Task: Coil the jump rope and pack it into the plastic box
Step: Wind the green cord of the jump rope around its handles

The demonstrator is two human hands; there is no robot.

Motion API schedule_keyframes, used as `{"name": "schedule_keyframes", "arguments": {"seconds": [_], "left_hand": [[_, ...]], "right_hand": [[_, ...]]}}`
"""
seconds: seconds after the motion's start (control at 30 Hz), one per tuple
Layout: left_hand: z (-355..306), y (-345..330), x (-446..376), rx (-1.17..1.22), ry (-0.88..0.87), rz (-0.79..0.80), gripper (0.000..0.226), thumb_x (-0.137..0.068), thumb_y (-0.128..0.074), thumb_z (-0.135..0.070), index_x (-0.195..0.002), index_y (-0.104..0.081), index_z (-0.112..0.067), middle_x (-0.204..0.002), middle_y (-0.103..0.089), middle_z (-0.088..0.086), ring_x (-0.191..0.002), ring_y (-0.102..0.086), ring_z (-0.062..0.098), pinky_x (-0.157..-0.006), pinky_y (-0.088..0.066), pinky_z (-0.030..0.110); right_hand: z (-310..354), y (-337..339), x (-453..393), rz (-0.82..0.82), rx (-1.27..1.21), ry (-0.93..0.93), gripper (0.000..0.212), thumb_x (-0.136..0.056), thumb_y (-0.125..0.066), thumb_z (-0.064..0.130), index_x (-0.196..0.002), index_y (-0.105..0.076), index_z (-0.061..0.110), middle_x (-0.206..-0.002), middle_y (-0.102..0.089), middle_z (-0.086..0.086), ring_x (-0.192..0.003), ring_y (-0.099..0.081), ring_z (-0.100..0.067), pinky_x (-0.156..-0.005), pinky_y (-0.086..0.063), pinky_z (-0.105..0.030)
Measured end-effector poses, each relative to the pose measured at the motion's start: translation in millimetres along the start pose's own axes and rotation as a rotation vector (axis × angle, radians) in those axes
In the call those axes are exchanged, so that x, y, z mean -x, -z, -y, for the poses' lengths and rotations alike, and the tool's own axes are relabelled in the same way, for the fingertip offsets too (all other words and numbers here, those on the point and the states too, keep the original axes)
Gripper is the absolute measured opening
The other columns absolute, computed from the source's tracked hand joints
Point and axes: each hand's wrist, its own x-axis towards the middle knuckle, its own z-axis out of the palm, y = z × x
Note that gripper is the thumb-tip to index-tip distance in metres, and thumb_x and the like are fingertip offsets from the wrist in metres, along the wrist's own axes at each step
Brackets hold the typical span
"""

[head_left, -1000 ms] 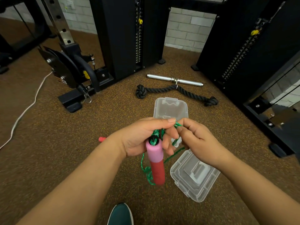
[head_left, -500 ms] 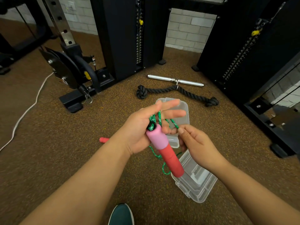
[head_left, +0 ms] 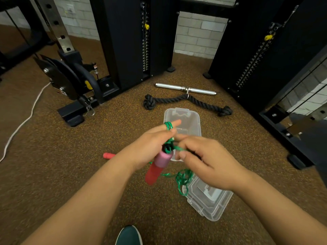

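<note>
My left hand (head_left: 150, 145) grips the pink-and-red jump rope handle (head_left: 157, 167), which hangs down and to the left. Green rope (head_left: 168, 126) is looped over its extended fingers. My right hand (head_left: 207, 163) pinches the green rope just right of the handle's top. A loose bunch of rope (head_left: 183, 179) dangles below, over the clear box lid (head_left: 210, 200) on the floor. The open clear plastic box (head_left: 184, 119) lies on the floor beyond my hands. The second red handle (head_left: 108, 155) lies on the floor, partly hidden by my left forearm.
A black knotted gym rope (head_left: 185, 100) and a steel bar (head_left: 185, 89) lie past the box. Black weight-stack machines stand behind and to the right. A plate-loaded base (head_left: 70, 85) and a white cable (head_left: 23, 121) are at the left. My shoe (head_left: 129, 236) is at the bottom.
The handle has swung from pointing down-right to down-left. My right hand has moved up and across to the rope at the handle's top. More rope sits over my left fingers.
</note>
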Motion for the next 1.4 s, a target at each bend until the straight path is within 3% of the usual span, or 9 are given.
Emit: {"name": "schedule_keyframes", "arguments": {"seconds": [0.13,0.23,0.5,0.67,0.87,1.0,1.23,1.33,1.4], "left_hand": [[-5.2,-5.5,8.0,-0.188,0.061,0.196,0.036,-0.101,-0.031,-0.032,-0.109,-0.062,-0.018,-0.083,-0.076,0.0,-0.081,-0.07,0.006,-0.078,-0.051,0.015],[-5.1,-4.7,8.5,-0.221,0.028,0.27,0.046,-0.093,-0.034,-0.047,-0.104,-0.068,-0.018,-0.066,-0.066,0.003,-0.071,-0.064,0.013,-0.084,-0.051,0.028],[-3.2,5.3,0.8,-0.039,-0.024,0.11,0.032,-0.099,-0.038,-0.028,-0.072,-0.05,-0.015,-0.042,-0.042,-0.004,-0.046,-0.051,0.016,-0.088,-0.047,0.042],[-8.2,6.4,-1.4,0.079,-0.027,0.052,0.04,-0.099,-0.035,-0.025,-0.061,-0.044,-0.017,-0.036,-0.037,-0.005,-0.041,-0.045,0.016,-0.076,-0.051,0.031],[-9.3,9.5,-1.6,0.218,-0.058,-0.012,0.045,-0.1,-0.033,-0.025,-0.056,-0.043,-0.019,-0.034,-0.034,-0.006,-0.038,-0.041,0.015,-0.07,-0.049,0.033],[-10.1,13.4,-1.5,0.317,-0.087,-0.047,0.044,-0.099,-0.034,-0.026,-0.056,-0.042,-0.019,-0.033,-0.033,-0.007,-0.036,-0.039,0.014,-0.068,-0.046,0.034],[-13.8,34.1,-2.0,0.514,-0.113,-0.143,0.043,-0.095,-0.04,-0.032,-0.053,-0.047,-0.023,-0.033,-0.033,-0.008,-0.036,-0.039,0.012,-0.061,-0.046,0.029],[-13.7,30.5,-2.0,0.52,-0.125,-0.182,0.041,-0.096,-0.04,-0.031,-0.058,-0.051,-0.021,-0.034,-0.033,-0.009,-0.036,-0.037,0.011,-0.057,-0.048,0.025],[-15.2,25.0,-2.9,0.527,-0.152,-0.213,0.04,-0.097,-0.04,-0.03,-0.066,-0.062,-0.018,-0.037,-0.037,-0.008,-0.036,-0.038,0.01,-0.055,-0.048,0.022]], "right_hand": [[-2.9,18.8,-9.4,-0.205,-0.272,-0.165,0.02,-0.093,-0.047,0.027,-0.084,-0.061,0.015,-0.072,-0.061,0.007,-0.067,-0.058,-0.003,-0.062,-0.045,-0.016],[-15.3,19.4,-13.8,-0.229,-0.299,-0.308,0.021,-0.094,-0.045,0.035,-0.081,-0.059,0.026,-0.069,-0.052,0.007,-0.065,-0.051,-0.015,-0.065,-0.047,-0.038],[-30.3,11.0,-9.4,-0.104,-0.841,-0.477,0.027,-0.098,-0.045,0.015,-0.103,-0.071,0.016,-0.07,-0.059,0.002,-0.07,-0.056,-0.013,-0.074,-0.05,-0.023],[-30.8,3.2,-8.9,-0.204,-0.696,-0.553,0.028,-0.095,-0.05,0.031,-0.083,-0.073,0.02,-0.046,-0.039,0.014,-0.047,-0.039,-0.003,-0.059,-0.043,-0.027],[-34.1,2.5,-8.6,-0.156,-0.694,-0.495,0.029,-0.098,-0.045,0.025,-0.094,-0.073,0.024,-0.061,-0.046,0.008,-0.057,-0.043,-0.006,-0.059,-0.042,-0.017],[-36.0,3.1,-5.7,-0.198,-0.661,-0.544,0.034,-0.094,-0.049,0.036,-0.072,-0.069,0.02,-0.05,-0.033,0.01,-0.047,-0.032,-0.006,-0.05,-0.033,-0.019],[-48.5,14.3,5.6,-0.122,-0.569,-0.558,0.028,-0.098,-0.047,0.029,-0.093,-0.073,0.02,-0.053,-0.038,0.014,-0.048,-0.033,-0.004,-0.048,-0.032,-0.012],[-47.8,6.0,5.8,-0.121,-0.388,-0.557,0.027,-0.097,-0.048,0.031,-0.089,-0.071,0.02,-0.054,-0.037,0.003,-0.045,-0.029,-0.006,-0.047,-0.026,-0.022],[-42.6,-5.3,4.1,-0.073,-0.245,-0.531,0.025,-0.097,-0.047,0.033,-0.091,-0.07,0.025,-0.057,-0.047,0.005,-0.049,-0.041,-0.007,-0.053,-0.038,-0.027]]}}
